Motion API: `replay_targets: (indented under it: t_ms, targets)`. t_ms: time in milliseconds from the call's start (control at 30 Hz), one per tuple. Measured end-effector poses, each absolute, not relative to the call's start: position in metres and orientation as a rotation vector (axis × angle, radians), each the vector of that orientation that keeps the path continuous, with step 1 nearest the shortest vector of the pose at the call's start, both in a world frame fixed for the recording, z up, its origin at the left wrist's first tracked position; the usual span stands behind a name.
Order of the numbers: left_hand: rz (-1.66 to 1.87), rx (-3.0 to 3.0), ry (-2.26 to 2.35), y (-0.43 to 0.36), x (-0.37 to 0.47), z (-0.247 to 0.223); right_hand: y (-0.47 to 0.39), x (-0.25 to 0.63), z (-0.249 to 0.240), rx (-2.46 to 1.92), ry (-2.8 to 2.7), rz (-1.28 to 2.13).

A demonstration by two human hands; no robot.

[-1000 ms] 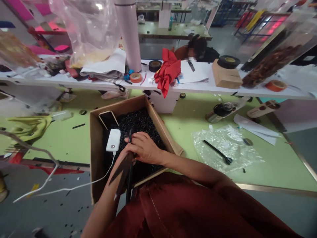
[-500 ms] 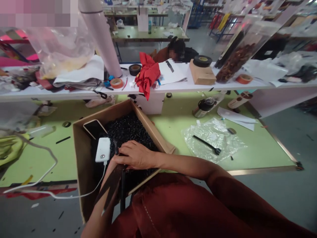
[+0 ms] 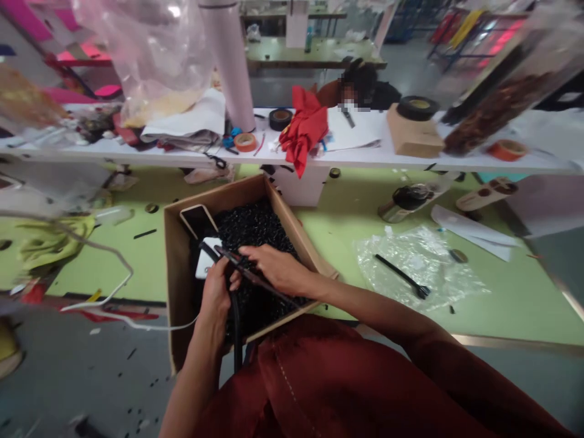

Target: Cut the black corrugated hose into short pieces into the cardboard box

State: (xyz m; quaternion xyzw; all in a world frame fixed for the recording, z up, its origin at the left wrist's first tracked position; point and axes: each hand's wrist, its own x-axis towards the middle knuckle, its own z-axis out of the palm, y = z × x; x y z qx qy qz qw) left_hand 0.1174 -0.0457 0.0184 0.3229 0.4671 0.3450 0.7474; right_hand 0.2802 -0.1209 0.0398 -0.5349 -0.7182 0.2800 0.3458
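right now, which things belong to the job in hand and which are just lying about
Likely in the job:
black tube, in the left hand
long dark tool, at the right hand
carton of black pieces

Seemingly lying about:
phone, white device, in the carton
red cloth, orange tape, on the shelf

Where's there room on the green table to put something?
Mostly bare green table lies between the cardboard box and the clear plastic, and left of the box, below the black strip. It's crowded on the white shelf and at the box: black bits, phone, left hand, right hand.
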Motion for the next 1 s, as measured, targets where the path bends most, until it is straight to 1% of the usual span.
replay_targets:
  t_ms: [67, 167, 233, 300, 433, 633, 733, 800, 1000]
  targets:
    - [0.855, 0.790, 1.098, -0.049, 0.120, 0.023, -0.120, 0.278, 0.021, -1.415, -1.483, 0.947]
    - [0.902, 0.883, 1.152, -0.053, 0.123, 0.024, -0.119, 0.273, -0.001, -1.290, -1.240, 1.438]
    - [0.903, 0.915, 1.153, -0.053, 0.123, 0.022, -0.118, 0.271, -0.005, -1.243, -1.071, 1.626]
    - [0.908, 0.926, 1.148, -0.053, 0.121, 0.020, -0.117, 0.273, -0.001, -1.267, -1.038, 1.595]
    - [0.893, 0.969, 1.164, -0.053, 0.118, 0.019, -0.115, 0.279, 0.017, -1.301, -1.173, 1.527]
    - [0.881, 1.032, 1.151, -0.052, 0.116, 0.017, -0.113, 0.282, 0.019, -1.055, -0.828, 1.885]
    - [0.898, 1.048, 1.110, -0.051, 0.115, 0.017, -0.111, 0.279, 0.013, -1.027, -0.584, 1.911]
    - [0.886, 1.057, 1.105, -0.052, 0.115, 0.018, -0.110, 0.276, 0.009, -1.058, -0.514, 1.910]
    - [0.783, 1.118, 1.088, -0.054, 0.116, 0.018, -0.105, 0.276, 0.007, -1.127, -0.729, 1.954]
